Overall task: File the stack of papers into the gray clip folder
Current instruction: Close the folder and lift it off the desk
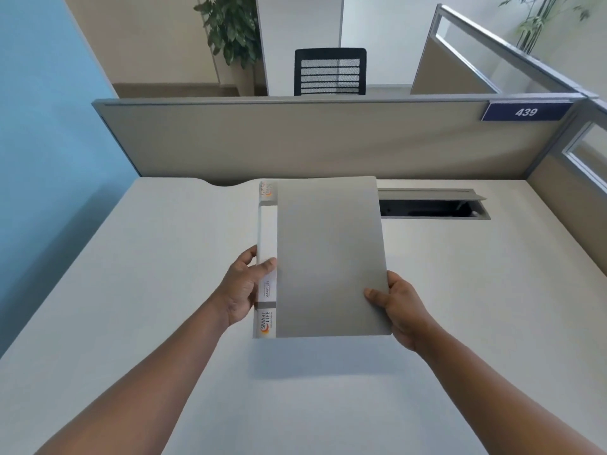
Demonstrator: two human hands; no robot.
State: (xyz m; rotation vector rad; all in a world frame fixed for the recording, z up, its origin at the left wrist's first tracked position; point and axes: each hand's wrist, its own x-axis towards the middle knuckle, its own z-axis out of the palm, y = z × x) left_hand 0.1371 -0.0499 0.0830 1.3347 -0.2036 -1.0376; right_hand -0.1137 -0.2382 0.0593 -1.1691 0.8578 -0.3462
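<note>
Head: folder [330, 257] above bare desk [131, 290]

Both hands hold the closed gray clip folder [328, 257] above the desk [131, 290]: left hand [241, 290] grips its spine, right hand [399, 307] its near right corner.

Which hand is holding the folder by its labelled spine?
The left hand has its grip on the folder at the white labelled spine, thumb over the label strip. The right hand instead holds the plain gray opening edge, near the lower corner.
</note>
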